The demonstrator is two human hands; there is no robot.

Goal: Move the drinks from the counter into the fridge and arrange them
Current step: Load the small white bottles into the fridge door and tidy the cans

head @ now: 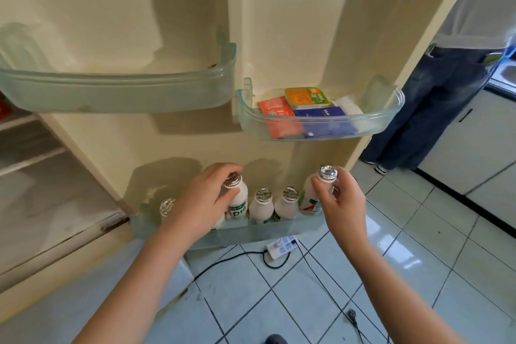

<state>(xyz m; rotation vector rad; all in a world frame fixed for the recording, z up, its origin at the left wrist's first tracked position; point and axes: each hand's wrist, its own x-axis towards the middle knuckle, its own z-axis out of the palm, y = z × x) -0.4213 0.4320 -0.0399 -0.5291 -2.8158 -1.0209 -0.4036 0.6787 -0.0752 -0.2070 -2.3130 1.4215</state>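
I saw the left hand (205, 198) curled around the shoulder of a white drink bottle (238, 201), the thumb on its front and the fingers over the neck. This bottle stood almost upright, its long axis vertical and its silver foil cap pointing up. Its lower part was inside the bottom door shelf (282, 232).

The right hand (342, 201) pinched the neck of a second bottle (310, 200) just under the foil cap, between the thumb and the curled fingers. This one leaned a little, with its cap tilted toward the right hand and its base down in the same shelf. I could not tell whether either base touched the shelf floor.

Between the two hands, two more bottles (261, 208) stood upright side by side, caps up and lower than the two held ones. Behind the left wrist, only the cap of another bottle (167, 207) was visible.

Above the right hand, a small door shelf (321, 128) held flat packets in orange, red and blue. Above the left hand was a wider clear shelf (117, 92). Below the hands, a power strip (280, 247) lay on the tiled floor. Far beyond the right hand stood another person in jeans (435, 109).
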